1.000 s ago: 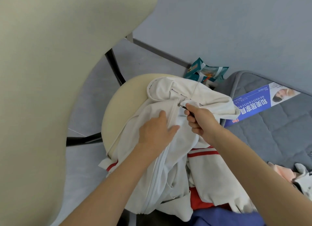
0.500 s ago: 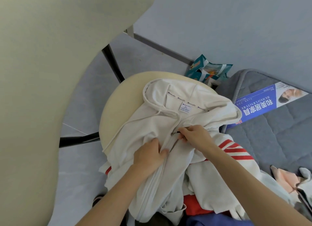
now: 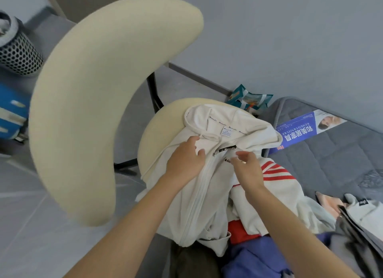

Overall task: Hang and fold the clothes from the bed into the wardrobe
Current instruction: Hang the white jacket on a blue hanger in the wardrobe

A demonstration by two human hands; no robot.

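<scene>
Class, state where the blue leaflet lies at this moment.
In the head view, the blue leaflet lies at the right on the grey mattress, just beyond the white hoodie.

My L hand [image 3: 184, 163] & R hand [image 3: 247, 170] are bare, no gloves. L forearm [image 3: 128, 226] & R forearm [image 3: 300, 230] bare too, as far down as I can see them. Tiny glint on a R finger, too blurry to tell what.
</scene>
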